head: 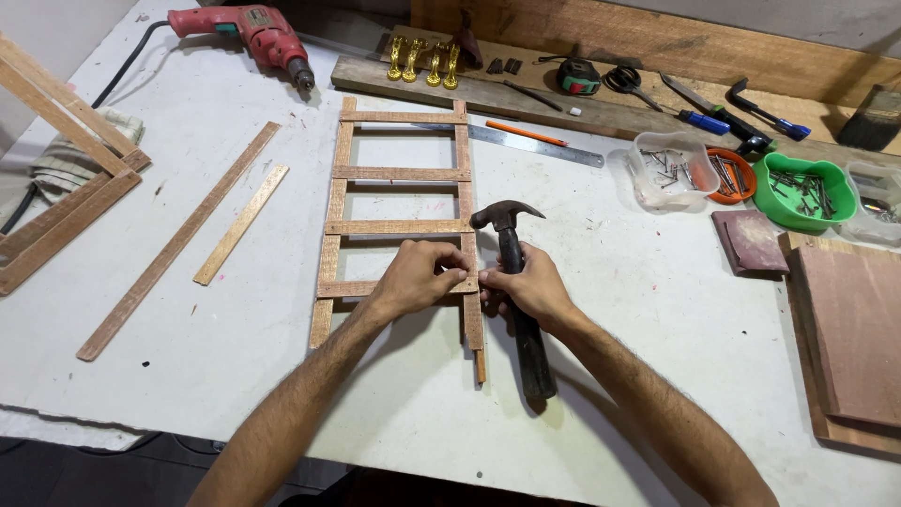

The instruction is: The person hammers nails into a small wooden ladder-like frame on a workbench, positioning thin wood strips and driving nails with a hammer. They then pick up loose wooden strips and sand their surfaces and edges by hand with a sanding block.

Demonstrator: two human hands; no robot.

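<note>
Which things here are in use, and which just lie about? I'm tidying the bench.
In use:
left hand and right hand, fingertips meeting at the wooden ladder frame
hammer under the right hand

Lying about:
red drill
loose wood strips
steel ruler
green nail tub

A small ladder-shaped frame of thin wooden slats (399,225) is lying flat at the centre of the white table (235,376). The left hand (413,277) is pinching the frame's lowest rung at its right rail. The right hand (530,286), at three o'clock of the left, is gripping a dark claw hammer (514,282) and meeting those fingertips. A red power drill (253,33) is lying at eleven o'clock.
</note>
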